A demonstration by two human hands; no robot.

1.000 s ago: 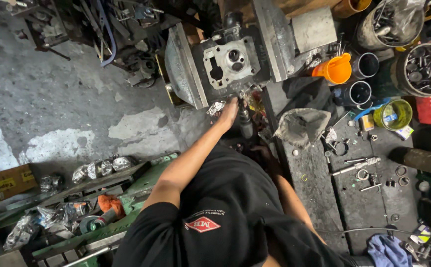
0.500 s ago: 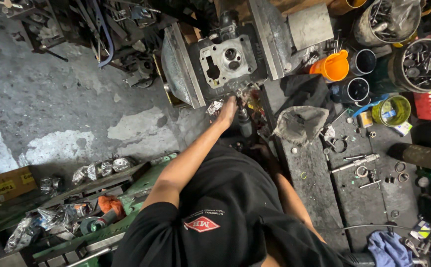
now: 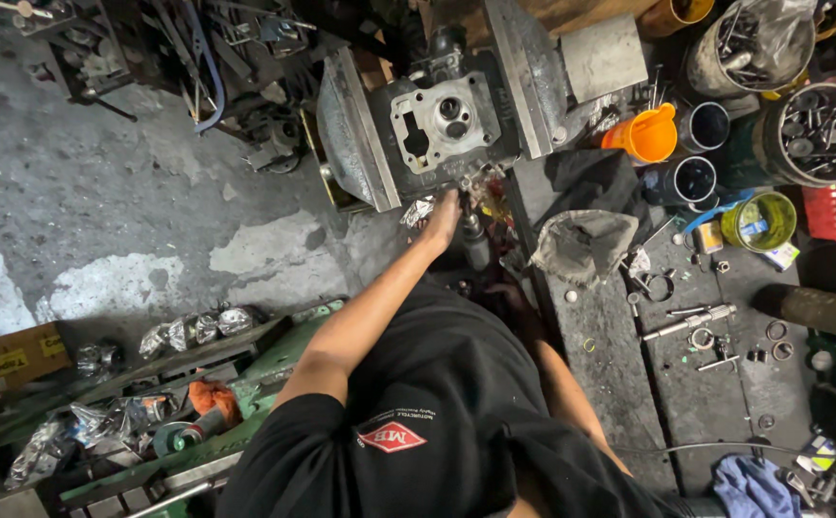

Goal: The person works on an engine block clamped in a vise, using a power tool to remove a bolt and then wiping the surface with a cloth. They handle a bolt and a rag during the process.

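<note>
Head view: looks straight down over the person's black shirt to a cluttered workbench (image 3: 619, 384) and the bare concrete floor (image 3: 101, 211) beside it.
Bench vise: a large vise (image 3: 523, 67) has its two broad jaw plates closed on a grey engine casting (image 3: 442, 120), machined face up, at the top middle of the frame.
Left hand: the left hand (image 3: 444, 216) reaches to the lower edge of the casting, fingers extended against it; whether they pinch anything I cannot tell.
Right hand: hidden below the bench edge and the shirt; only the forearm shows, so its grip cannot be read.
Risk, casting: if the vise hold is light, a push from below could tip or shift the block, as I judge it.
Risk, small parts: washers, rings and a bolt-like tool (image 3: 691, 321) lie loose on the bench and could be knocked to the floor.
Risk, cups: the orange jug (image 3: 643, 134) and dark tins stand near the elbow's path.
Hard to make out: the crumpled foil-like scrap (image 3: 418, 209) by the fingers and the dark gap under the casting.
</note>
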